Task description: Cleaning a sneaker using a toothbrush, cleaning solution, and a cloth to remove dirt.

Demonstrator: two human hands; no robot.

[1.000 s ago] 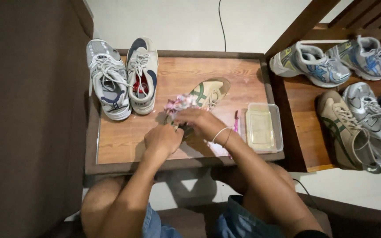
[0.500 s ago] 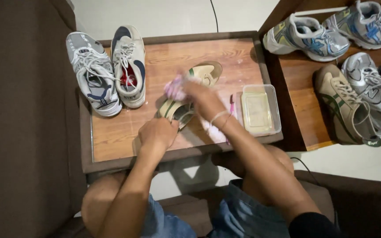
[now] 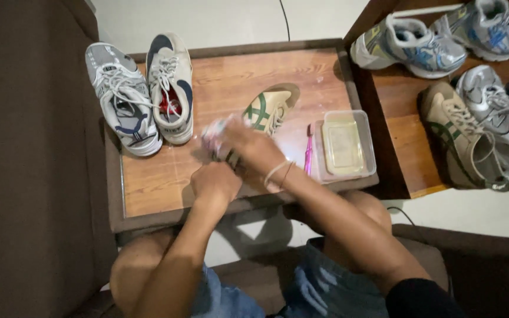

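Home living room, brown sofa (image 3: 30,176), wooden coffee table (image 3: 160,188), sneakers (image 3: 407,50)

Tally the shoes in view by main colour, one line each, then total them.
Beige with green stripes: 2
Grey-white, laced: 1
Cream with navy: 1
Silver-grey with blue: 3
Total: 7 shoes

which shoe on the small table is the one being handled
The tan shoe with green stripes in the middle: the left hand grips its heel end, and the right hand presses a pinkish cloth on it. The two laced sneakers stand untouched.
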